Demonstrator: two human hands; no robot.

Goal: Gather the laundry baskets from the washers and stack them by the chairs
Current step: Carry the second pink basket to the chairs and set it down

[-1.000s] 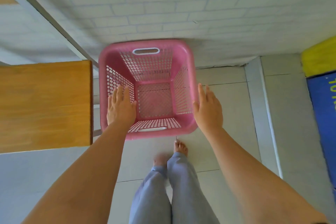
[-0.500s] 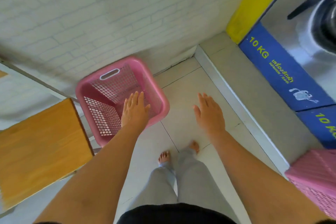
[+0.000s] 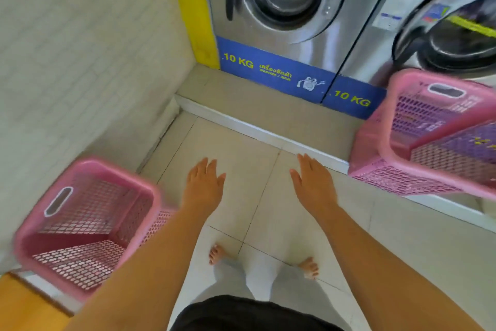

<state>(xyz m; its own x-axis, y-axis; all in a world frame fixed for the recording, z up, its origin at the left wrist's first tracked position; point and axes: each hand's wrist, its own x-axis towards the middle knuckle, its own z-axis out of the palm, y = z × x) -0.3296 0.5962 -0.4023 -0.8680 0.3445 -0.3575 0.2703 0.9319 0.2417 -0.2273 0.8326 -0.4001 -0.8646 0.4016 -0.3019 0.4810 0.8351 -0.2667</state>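
Observation:
A pink mesh laundry basket (image 3: 80, 226) stands on the floor at the lower left, against the white wall and beside a wooden chair seat (image 3: 21, 304). A second pink basket (image 3: 429, 134) sits at the right on the raised step in front of a washer. It looks like more than one basket nested together, though I cannot tell how many. My left hand (image 3: 205, 183) and my right hand (image 3: 312, 183) hover over the tiled floor between the two, fingers spread, holding nothing.
Two steel front-loading washers (image 3: 281, 0) with blue "10 KG" panels stand on a low step (image 3: 257, 129) ahead. A yellow post (image 3: 193, 8) marks the corner with the white brick wall (image 3: 80, 62). My bare feet stand on pale floor tiles (image 3: 236, 148).
Both hands have let go of the left pink basket, which now rests by the chair. My view has swung right toward the washers, bringing the second basket into sight.

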